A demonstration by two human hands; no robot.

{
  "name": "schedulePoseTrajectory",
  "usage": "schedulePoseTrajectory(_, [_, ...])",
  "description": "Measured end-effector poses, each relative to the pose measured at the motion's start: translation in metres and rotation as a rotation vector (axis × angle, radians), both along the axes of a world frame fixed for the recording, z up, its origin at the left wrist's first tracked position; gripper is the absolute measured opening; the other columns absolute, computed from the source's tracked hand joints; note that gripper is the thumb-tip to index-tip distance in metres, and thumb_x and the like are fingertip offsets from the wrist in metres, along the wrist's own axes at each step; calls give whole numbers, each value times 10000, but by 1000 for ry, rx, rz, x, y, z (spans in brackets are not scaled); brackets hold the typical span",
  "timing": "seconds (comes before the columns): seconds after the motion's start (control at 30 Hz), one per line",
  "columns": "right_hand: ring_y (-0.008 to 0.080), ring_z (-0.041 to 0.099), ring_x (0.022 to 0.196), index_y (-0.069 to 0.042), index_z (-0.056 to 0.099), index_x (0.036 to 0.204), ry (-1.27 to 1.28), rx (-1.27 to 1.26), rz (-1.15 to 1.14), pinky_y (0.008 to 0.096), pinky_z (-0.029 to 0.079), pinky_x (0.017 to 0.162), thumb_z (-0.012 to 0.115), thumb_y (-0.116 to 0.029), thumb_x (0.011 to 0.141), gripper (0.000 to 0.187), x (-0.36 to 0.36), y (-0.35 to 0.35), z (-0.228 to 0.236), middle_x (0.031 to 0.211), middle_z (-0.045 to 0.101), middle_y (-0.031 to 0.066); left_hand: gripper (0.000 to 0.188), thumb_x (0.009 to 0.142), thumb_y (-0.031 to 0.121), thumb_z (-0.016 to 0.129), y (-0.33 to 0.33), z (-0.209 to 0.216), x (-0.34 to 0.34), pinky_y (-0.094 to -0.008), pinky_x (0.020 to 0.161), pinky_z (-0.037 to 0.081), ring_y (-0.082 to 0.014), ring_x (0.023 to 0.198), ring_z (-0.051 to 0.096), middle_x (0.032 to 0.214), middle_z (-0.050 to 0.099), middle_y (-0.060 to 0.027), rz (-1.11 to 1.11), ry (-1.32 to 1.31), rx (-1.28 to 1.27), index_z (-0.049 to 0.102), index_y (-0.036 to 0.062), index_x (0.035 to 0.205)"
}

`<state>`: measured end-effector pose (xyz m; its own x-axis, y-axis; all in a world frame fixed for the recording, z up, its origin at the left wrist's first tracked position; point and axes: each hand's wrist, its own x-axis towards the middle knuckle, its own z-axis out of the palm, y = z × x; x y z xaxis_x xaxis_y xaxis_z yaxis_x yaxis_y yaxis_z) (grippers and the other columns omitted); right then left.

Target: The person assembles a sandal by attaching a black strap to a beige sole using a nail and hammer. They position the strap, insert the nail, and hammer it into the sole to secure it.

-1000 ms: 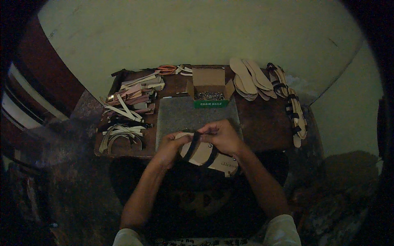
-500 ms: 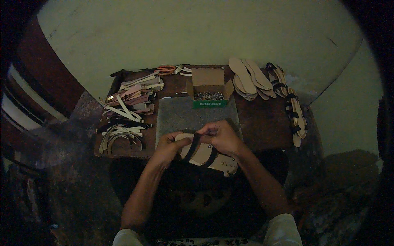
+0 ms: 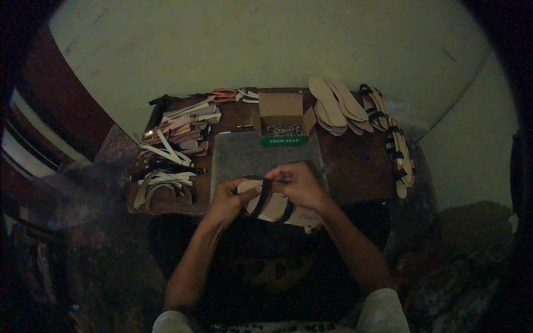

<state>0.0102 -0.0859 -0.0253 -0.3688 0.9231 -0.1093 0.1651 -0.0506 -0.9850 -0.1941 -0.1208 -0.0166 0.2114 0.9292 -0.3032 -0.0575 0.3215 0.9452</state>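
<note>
Between my hands, at the table's front edge, is a tan sandal sole [image 3: 273, 207] crossed by two dark straps. My left hand [image 3: 227, 198] grips its left end, with the thumb lying on top of the sole. My right hand [image 3: 300, 186] is closed at the upper edge, pinching the top of the left dark strap [image 3: 260, 203]. The second dark strap [image 3: 286, 211] crosses nearer the sole's right end. My right fingers partly hide the sole's far edge, and its underside is out of sight.
Behind my hands lies a grey mat [image 3: 236, 158] on the dark table [image 3: 358, 172]. An open green box of small nails [image 3: 283, 140] stands at its far edge. Strap pieces [image 3: 177, 133] fill the left; loose soles [image 3: 333, 105] and strapped sandals [image 3: 401, 155] lie right. Orange-handled scissors [image 3: 225, 95] lie at the back.
The sole's right end has tilted up slightly, and my right hand covers more of its far edge. Both hands keep nearly the same place and hold.
</note>
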Motion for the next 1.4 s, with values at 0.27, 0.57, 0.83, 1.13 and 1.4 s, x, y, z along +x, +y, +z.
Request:
schedulePoseTrajectory(0.27, [140,658,867,4,679,984,13,131,43,298,524,808,682,-31,848,140,0,-5,15,922,699,75,255,882,179,717,-3,-1,1,-249,625,493,-94,738,613,895,688,-19,1,10,114,686,32,1087])
schedulePoseTrajectory(0.57, [116,627,811,-12,672,952,-41,155,-1,290,513,750,648,14,814,143,-3,-11,16,868,684,56,282,875,206,731,-6,6,7,-244,611,483,-78,723,588,870,680,-7,11,37,143,692,34,1095])
schedulePoseTrajectory(0.83, [136,641,859,-19,690,1058,-43,209,-28,311,514,805,666,-42,829,231,-1,-6,11,933,713,63,233,891,195,709,-2,2,5,-255,640,504,-97,741,613,880,683,-24,39,69,107,688,30,1055])
schedulePoseTrajectory(1.13, [205,605,1088,-51,666,1173,-2,331,112,331,466,960,547,-96,960,248,4,-7,39,1169,651,115,227,886,184,711,-1,8,0,-279,680,520,-130,769,646,916,698,-64,210,-36,117,675,2,1016])
schedulePoseTrajectory(1.4, [262,539,1216,-43,659,1191,-149,481,245,365,412,1032,528,-45,944,280,4,-13,44,1281,591,132,193,873,164,704,-2,11,3,-264,682,499,-122,774,639,908,695,-64,268,-14,77,681,6,981])
